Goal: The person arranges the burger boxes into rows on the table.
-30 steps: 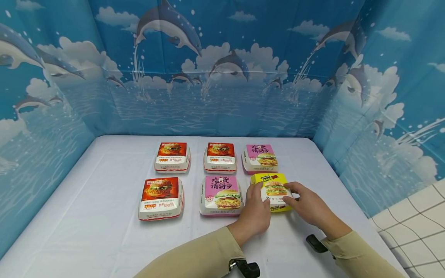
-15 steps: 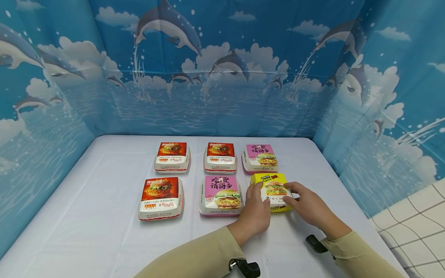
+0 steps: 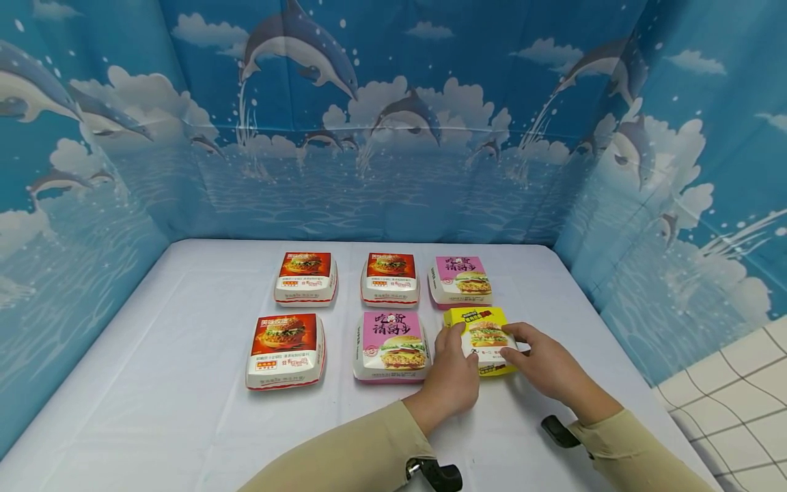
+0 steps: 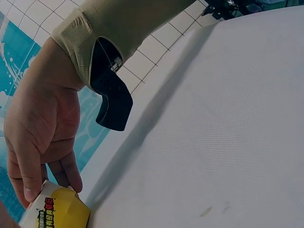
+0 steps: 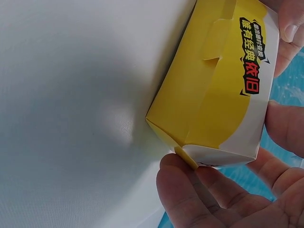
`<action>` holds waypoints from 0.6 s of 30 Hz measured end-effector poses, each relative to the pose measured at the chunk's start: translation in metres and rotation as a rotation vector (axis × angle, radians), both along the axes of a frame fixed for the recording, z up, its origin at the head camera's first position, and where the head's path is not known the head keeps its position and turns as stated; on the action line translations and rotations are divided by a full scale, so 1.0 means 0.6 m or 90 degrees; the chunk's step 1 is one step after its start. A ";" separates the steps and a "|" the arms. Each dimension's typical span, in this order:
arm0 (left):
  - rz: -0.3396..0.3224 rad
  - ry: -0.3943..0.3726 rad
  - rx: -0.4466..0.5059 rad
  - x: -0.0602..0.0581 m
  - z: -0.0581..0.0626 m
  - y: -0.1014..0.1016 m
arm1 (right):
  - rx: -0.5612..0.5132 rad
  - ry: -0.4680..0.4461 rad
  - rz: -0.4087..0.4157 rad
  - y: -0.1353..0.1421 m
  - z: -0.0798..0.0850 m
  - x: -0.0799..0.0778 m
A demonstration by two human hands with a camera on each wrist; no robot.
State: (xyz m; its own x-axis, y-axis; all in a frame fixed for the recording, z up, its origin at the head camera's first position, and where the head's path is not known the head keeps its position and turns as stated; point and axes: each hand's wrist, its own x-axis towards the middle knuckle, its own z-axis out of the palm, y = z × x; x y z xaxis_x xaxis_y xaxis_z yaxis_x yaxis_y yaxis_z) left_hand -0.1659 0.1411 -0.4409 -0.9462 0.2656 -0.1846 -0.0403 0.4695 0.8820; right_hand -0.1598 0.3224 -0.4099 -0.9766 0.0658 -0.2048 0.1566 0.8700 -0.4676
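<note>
A yellow and white burger box [image 3: 488,338] sits at the right end of the front row, a burger printed on its lid. My left hand [image 3: 453,376] grips its left side, and in the left wrist view the thumb lies against a corner of the box [image 4: 61,209]. On the opposite side my right hand [image 3: 550,362] holds the box, with thumb and fingers round the corner. Seen from the right wrist, the front of the yellow box [image 5: 209,95] has a tab seam, and the right fingers [image 5: 183,194] touch its lower corner.
Left of the yellow box stands a pink burger box [image 3: 393,348], then a red one [image 3: 285,352]. Behind are two red boxes [image 3: 305,279] [image 3: 390,280] and another pink box [image 3: 461,280]. All rest on a white-covered table [image 3: 154,383]. A dolphin-print curtain [image 3: 381,191] surrounds it.
</note>
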 end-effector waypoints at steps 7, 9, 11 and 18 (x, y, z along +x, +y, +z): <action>-0.001 -0.006 0.010 0.000 0.001 -0.001 | -0.006 0.002 0.004 0.000 0.001 0.001; -0.003 -0.006 0.013 0.000 0.001 -0.001 | -0.007 0.001 0.004 0.001 0.001 0.001; -0.005 -0.005 0.015 0.000 0.002 -0.002 | -0.007 0.000 0.002 0.001 0.002 0.001; -0.006 -0.004 0.018 0.001 0.005 -0.003 | -0.012 -0.001 -0.007 0.002 0.003 0.001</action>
